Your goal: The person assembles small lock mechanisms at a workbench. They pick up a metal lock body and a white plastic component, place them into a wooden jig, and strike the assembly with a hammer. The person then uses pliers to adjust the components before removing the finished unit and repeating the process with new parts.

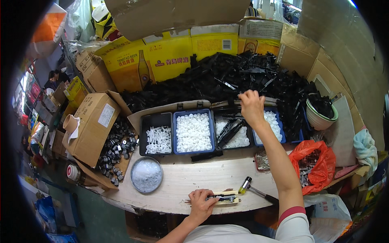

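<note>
- Far left of bench: note round bowl [146,191] of white flaky material, well apart from both hands.
- Behind bowl, to the right: locate black bin [156,118] of white pins, then blue bin [193,152] of white caps.
- Front edge, centre: find left hand [201,201], clamped with fingers and thumb on left end of dark assembly [227,199].
- Just right of left hand: see dark assembly set in pale block [225,193], long axis running left to right across bench, free end pointing right toward hammer [258,192].
- Right of centre, farther back: find right hand [252,106] raised over bins at front of black parts pile [243,69]; fingertips close together, cannot tell whether gripping anything.
- From right hand: read dark assembly as nearer the body and slightly left, well apart; left hand nearer.
- Far right: note red bag [329,160] of small parts.
</note>
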`<state>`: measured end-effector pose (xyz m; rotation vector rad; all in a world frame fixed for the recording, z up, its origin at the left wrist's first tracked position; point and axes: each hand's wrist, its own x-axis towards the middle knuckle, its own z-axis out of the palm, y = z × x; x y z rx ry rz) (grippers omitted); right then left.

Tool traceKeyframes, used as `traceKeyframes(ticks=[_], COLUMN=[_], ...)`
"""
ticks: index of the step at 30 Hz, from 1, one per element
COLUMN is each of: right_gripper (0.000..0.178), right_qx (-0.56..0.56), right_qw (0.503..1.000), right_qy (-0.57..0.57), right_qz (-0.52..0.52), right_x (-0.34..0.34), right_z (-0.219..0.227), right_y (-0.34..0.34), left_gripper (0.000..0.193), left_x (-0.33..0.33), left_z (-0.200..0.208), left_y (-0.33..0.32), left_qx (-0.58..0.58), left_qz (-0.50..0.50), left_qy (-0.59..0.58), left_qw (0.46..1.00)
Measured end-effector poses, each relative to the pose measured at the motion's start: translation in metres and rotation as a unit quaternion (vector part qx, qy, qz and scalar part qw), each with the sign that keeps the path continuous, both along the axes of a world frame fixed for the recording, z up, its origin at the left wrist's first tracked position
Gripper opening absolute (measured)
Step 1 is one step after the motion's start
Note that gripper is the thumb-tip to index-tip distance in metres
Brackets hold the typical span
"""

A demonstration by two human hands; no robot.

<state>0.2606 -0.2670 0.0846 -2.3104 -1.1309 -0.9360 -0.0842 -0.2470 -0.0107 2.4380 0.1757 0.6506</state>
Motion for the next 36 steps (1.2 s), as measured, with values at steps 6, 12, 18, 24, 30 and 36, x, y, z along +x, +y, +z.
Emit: traceKeyframes(ticks=[6, 12, 18, 24, 30, 36], right_gripper=[0.021, 0.013, 0.027, 0.035, 0.032, 0.033], right_qx=[-0.092, 0.180, 0.084, -0.062, -0.156, -0.159], right_qw=[0.991, 0.886, 0.790, 0.849, 0.910, 0.913], right_qy=[0.100, 0.366, 0.583, 0.447, 0.300, 0.278], right_qz=[0.016, 0.221, 0.168, 0.273, 0.241, 0.252], right_x=[0.033, -0.007, -0.105, -0.191, -0.248, -0.257], right_z=[0.025, 0.044, 0.003, -0.031, -0.056, -0.062], right_y=[0.023, 0.014, -0.057, -0.102, -0.098, -0.081], left_gripper=[0.016, 0.015, 0.017, 0.032, 0.034, 0.034], left_x=[-0.001, -0.006, 0.003, -0.026, -0.041, -0.044], left_z=[0.001, 0.002, -0.003, 0.004, 0.005, 0.003], left_y=[0.000, 0.000, 0.000, 0.013, 0.027, 0.027], left_qx=[-0.004, -0.004, -0.016, -0.103, -0.109, -0.115], left_qz=[0.001, 0.012, -0.013, 0.068, 0.099, 0.107], left_qy=[0.014, 0.015, 0.003, -0.022, -0.020, -0.031], left_qw=[1.000, 1.000, 1.000, 0.992, 0.989, 0.987])
